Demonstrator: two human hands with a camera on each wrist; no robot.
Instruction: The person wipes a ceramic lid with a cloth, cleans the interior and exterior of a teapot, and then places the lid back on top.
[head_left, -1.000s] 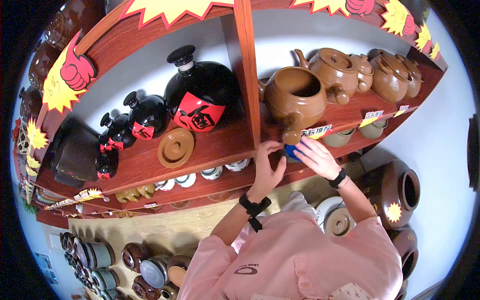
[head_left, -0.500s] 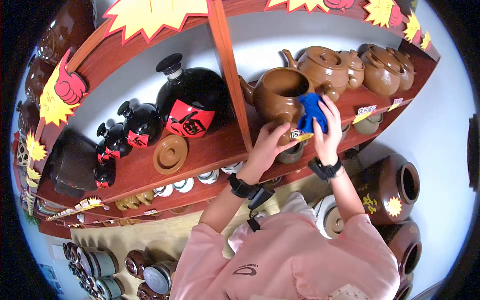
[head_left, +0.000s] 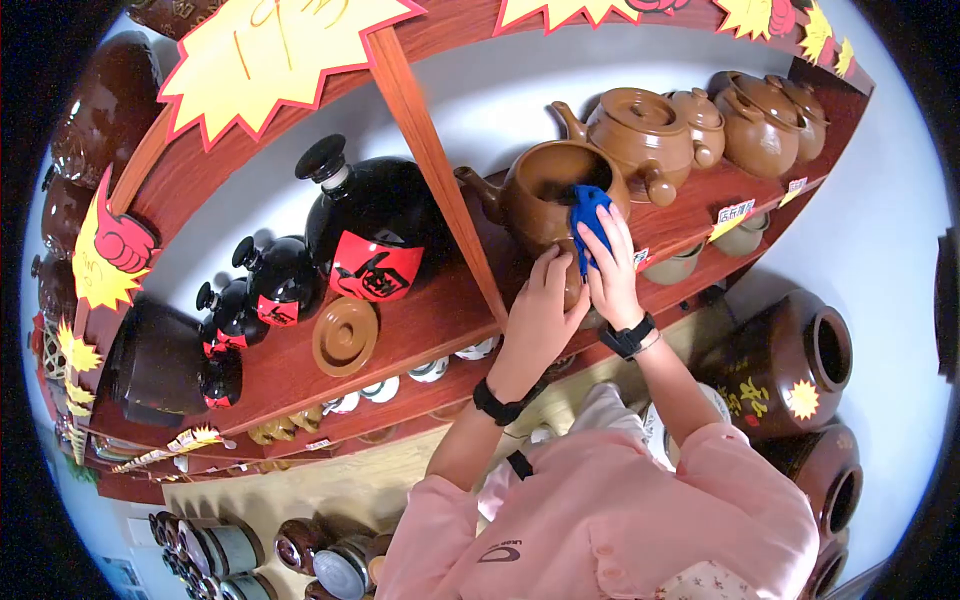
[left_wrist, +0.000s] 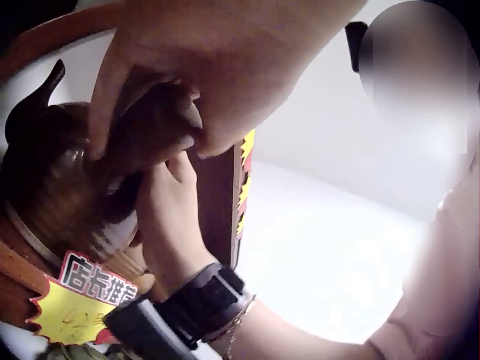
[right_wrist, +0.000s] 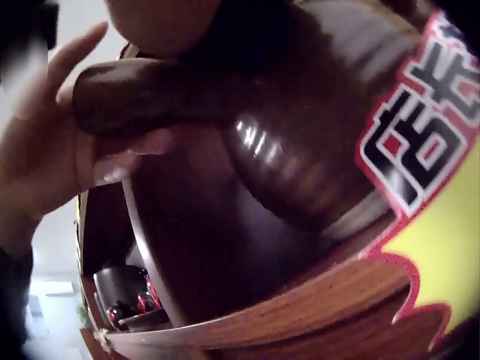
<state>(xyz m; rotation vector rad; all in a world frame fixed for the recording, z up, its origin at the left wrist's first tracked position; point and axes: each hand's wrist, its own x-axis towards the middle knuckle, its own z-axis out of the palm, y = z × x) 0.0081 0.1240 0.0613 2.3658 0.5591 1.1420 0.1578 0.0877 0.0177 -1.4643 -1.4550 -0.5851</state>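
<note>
A brown clay pot (head_left: 525,222) with a spout and a stubby side handle (right_wrist: 142,94) stands lidless on the shelf, its mouth facing up. My left hand (head_left: 540,312) holds that handle, fingers on one side and thumb on the other, as the right wrist view shows. At the pot's near right side, my right hand (head_left: 612,268) holds a blue cloth (head_left: 592,215) against the rim and outer wall. In the left wrist view the right hand (left_wrist: 171,214) reaches in under the handle, its fingertips partly hidden behind the left hand.
A round brown lid (head_left: 346,337) lies on the shelf left of the divider (head_left: 435,160), near black bottles (head_left: 375,235) with red labels. More lidded clay pots (head_left: 640,130) stand close on the right. Price tags line the shelf edge; large brown jars (head_left: 775,365) stand below right.
The blue cloth came up from below the handle to the pot's side, then moved left onto its rim with the right hand. The left hand moved onto the handle.
</note>
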